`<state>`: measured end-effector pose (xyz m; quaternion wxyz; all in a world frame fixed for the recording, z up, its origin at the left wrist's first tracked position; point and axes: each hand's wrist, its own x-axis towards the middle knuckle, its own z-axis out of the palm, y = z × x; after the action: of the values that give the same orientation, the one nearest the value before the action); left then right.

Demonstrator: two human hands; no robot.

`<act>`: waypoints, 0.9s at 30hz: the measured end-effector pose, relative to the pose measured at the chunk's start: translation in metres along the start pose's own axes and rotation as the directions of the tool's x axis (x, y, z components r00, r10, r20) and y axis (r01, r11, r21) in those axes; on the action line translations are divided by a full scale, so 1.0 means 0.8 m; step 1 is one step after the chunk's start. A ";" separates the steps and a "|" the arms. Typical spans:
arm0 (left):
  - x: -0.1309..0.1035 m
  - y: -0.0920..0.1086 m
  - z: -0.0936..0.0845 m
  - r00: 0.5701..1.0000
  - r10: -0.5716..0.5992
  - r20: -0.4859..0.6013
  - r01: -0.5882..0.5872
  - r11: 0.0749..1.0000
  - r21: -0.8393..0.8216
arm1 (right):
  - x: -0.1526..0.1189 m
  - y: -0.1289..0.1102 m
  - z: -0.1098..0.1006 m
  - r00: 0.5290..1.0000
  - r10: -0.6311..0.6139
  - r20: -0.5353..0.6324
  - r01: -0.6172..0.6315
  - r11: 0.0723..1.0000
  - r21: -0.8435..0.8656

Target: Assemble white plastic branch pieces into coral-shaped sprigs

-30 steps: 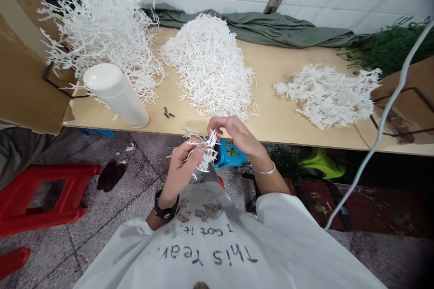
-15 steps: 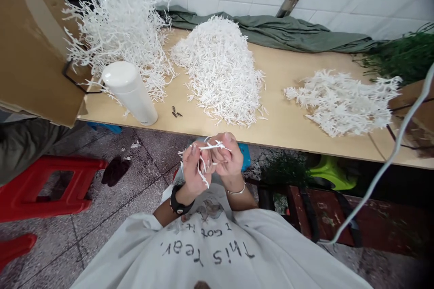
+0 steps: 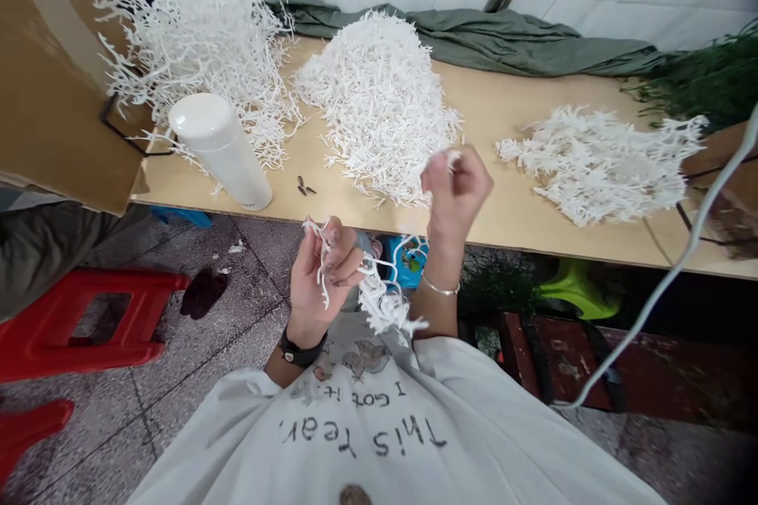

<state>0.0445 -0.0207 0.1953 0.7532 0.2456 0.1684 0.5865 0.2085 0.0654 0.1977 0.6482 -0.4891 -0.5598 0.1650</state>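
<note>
My left hand (image 3: 325, 272) is closed around a branching white strand (image 3: 388, 300), whose thick tangled part hangs to the right below the table edge. A thinner bit of it curls over the fingertips. My right hand (image 3: 455, 185) is raised over the front of the table, fingers pinched on a small white piece. Just behind it lies a large heap of short white pieces (image 3: 384, 102). A looser pile of long white strands (image 3: 201, 39) stands at the back left, and a flatter white clump (image 3: 609, 162) lies on the right.
A white bottle (image 3: 222, 154) and several dark seeds (image 3: 305, 187) are on the table (image 3: 485, 114). Cardboard (image 3: 59, 87) stands at the left, greenery (image 3: 699, 83) at the right. A pale cable (image 3: 669, 284) crosses the right side. A red stool (image 3: 88, 323) is at lower left.
My hands have come apart. The right one moved up and right to the heap's front edge; the left one shifted slightly left, with a larger white tangle now showing beside it.
</note>
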 end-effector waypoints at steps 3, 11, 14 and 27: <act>0.000 0.003 0.002 1.000 -0.018 -0.002 0.017 0.998 -0.066 | 0.026 0.045 -0.004 0.999 0.031 0.023 -0.015 0.861 -0.508; 0.006 0.004 -0.010 0.971 0.157 -0.181 -0.137 0.984 0.117 | -0.023 -0.004 -0.023 0.956 0.010 0.292 0.009 0.998 -0.064; 0.005 0.004 -0.013 0.947 0.234 -0.222 -0.200 0.966 0.163 | -0.049 -0.024 -0.036 0.803 -0.016 0.596 -0.135 0.969 0.209; 0.006 0.005 -0.016 0.903 0.306 -0.301 -0.257 0.947 0.194 | -0.093 -0.018 -0.022 0.503 -0.035 0.864 -0.245 0.952 0.181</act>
<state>0.0360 -0.0132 0.1873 0.6013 0.2223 0.2973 0.7076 0.1952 -0.0058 0.1692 0.3365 -0.2794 -0.7461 0.5021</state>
